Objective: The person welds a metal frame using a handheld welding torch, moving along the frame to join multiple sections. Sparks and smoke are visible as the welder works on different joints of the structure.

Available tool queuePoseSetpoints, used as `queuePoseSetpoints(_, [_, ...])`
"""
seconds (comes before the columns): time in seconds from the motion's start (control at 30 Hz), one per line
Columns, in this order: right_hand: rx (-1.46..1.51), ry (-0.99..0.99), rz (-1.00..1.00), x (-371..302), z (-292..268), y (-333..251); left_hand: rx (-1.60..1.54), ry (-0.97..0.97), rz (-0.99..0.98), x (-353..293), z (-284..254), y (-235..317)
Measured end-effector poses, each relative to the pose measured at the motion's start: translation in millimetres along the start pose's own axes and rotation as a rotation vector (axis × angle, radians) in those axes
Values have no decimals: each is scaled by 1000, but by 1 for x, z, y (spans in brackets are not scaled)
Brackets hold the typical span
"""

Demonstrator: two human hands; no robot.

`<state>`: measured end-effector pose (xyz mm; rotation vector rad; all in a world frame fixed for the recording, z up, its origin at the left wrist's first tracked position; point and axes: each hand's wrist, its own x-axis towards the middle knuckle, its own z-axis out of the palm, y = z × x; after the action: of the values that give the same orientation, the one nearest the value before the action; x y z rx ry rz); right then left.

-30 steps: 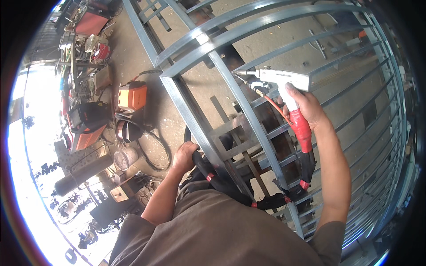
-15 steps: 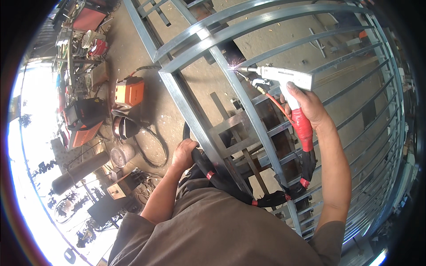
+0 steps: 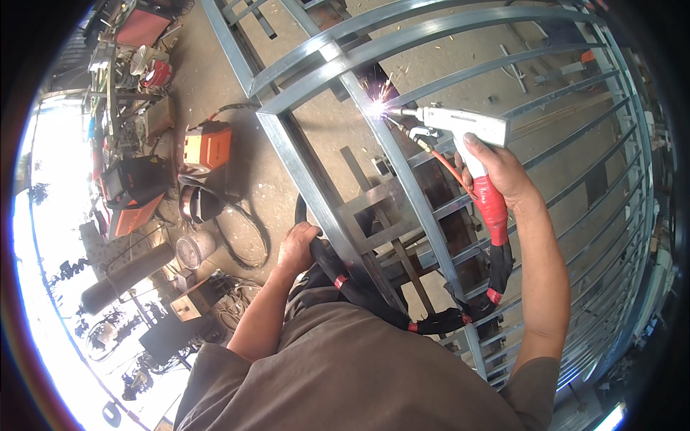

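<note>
My right hand (image 3: 499, 172) is closed round the grip of a white laser welding gun (image 3: 467, 123), whose lower handle is wrapped in red tape. Its nozzle touches or nearly touches a metal bar of the frame (image 3: 392, 154), and a bright glow with flying sparks (image 3: 376, 108) sits at that spot. A thin feed tube (image 3: 454, 172), orange along part of its length, runs beside the gun to the tip. My left hand (image 3: 298, 248) is closed on the black sleeved cable (image 3: 366, 296), close to the frame's thick side rail (image 3: 309, 172). Its fingertips are partly hidden.
Curved metal bars (image 3: 460, 36) and a row of slats fill the right side. On the floor at left stand an orange machine (image 3: 208, 146), a wire spool (image 3: 192, 205), a bucket (image 3: 194, 250) and a dark gas cylinder (image 3: 129, 276). A loose hose (image 3: 266, 241) curls nearby.
The glow at the gun's tip has grown brighter and the sparks spray wider and higher. Both hands hold nearly the same places; the view has shifted very slightly.
</note>
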<state>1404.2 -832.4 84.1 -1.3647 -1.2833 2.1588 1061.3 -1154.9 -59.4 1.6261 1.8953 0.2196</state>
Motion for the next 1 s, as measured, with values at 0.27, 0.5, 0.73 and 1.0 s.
queuePoseSetpoints(0.27, [12, -6, 15, -3, 0, 1, 1, -1, 17, 2, 0, 0])
queuePoseSetpoints(0.5, [10, -2, 34, -6, 0, 3, -9, 42, 34, 2, 0, 1])
queuePoseSetpoints(0.73, [-20, 49, 31, -13, 2, 3, -53, 86, 23, 3, 0, 1])
queuePoseSetpoints(1.0, [-92, 242, -53, -46, 22, -39, -133, 217, 28, -13, -15, -8])
